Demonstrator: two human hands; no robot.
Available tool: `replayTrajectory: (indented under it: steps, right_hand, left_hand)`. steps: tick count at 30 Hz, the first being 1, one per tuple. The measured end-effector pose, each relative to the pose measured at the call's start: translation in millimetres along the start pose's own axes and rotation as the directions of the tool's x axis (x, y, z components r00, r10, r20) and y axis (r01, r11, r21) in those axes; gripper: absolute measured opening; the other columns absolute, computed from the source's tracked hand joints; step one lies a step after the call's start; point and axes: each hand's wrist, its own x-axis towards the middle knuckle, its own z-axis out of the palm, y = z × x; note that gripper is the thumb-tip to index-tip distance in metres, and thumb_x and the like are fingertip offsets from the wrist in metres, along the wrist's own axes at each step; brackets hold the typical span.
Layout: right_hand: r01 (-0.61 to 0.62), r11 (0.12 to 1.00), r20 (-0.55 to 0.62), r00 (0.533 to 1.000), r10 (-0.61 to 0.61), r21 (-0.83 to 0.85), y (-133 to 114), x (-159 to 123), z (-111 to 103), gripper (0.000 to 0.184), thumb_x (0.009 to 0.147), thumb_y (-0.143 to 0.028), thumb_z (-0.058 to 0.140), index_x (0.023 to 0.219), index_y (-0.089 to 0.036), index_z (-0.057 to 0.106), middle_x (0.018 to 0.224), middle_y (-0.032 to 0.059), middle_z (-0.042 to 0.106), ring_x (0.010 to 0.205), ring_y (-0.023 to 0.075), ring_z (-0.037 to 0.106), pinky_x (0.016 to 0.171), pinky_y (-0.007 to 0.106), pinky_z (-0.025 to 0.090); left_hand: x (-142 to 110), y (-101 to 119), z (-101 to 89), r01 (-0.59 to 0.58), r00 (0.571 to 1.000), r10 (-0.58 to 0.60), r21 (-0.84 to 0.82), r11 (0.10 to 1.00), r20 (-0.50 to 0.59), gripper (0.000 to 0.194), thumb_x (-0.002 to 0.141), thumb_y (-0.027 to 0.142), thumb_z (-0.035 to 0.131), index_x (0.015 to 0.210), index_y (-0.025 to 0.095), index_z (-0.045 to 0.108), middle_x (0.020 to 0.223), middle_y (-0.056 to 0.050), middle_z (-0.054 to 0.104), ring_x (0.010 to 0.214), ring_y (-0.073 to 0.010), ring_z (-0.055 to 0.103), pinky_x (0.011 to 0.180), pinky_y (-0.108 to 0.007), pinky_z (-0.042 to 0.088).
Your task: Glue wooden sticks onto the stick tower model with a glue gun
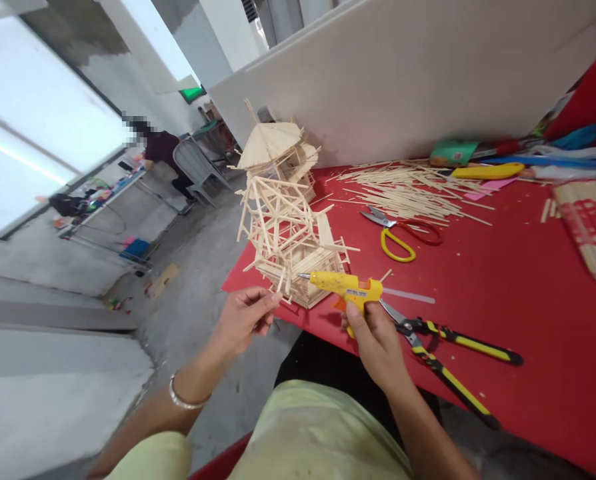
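My right hand (pixel 378 343) is wrapped round the handle of a yellow hot glue gun (pixel 345 283), its metal nozzle pointing left. A clear glue stick (pixel 411 295) trails from the gun's back end. With thumb and fingers pinched, my left hand (pixel 248 317) holds a short wooden stick (pixel 281 281) just left of the nozzle. Directly behind both hands stands a model building frame (pixel 283 227) of pale wooden sticks, at the table's left corner. A second stick model with a round, cone-like roof (pixel 271 143) is behind it.
The red table (pixel 478 280) carries loose sticks (pixel 408 190), scissors with yellow and red handles (pixel 398 243), and long-handled shears (pixel 443 353) by my right hand. A yellow-handled cutter (pixel 488 171) and bundled sticks (pixel 591 227) lie farther right. A person (pixel 163 153) sits across the room.
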Motion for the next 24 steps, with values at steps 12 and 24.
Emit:
replayTrajectory:
  steps: [12,24]
  right_hand:
    - [0.127,0.985,-0.004,0.992,-0.128,-0.118,0.0,3.8,3.1,0.033,0.101,-0.051,0.054,0.111,-0.022,0.066,0.078,0.0037,0.066,0.077,0.0217,0.064,0.071,0.031,0.05]
    - [0.255,0.932,0.007,0.965,-0.262,-0.257,-0.9,15.3,14.0,0.028,0.103,-0.043,0.052,0.118,-0.023,0.064,0.099,0.0077,0.072,0.086,0.0234,0.067,0.078,0.034,0.051]
  left_hand:
    - [2.1,11.2,8.5,0.051,0.999,-0.05,0.028,0.998,-0.019,0.052,0.064,0.054,0.089,0.059,0.018,0.052,0.045,0.004,0.051,0.033,-0.0046,0.039,0.035,-0.017,0.023]
    - [0.0,10.5,14.4,0.05,0.997,-0.048,0.035,0.998,-0.055,0.05,0.061,0.053,0.089,0.057,0.018,0.053,0.042,0.005,0.047,0.033,-0.0046,0.036,0.035,-0.018,0.02]
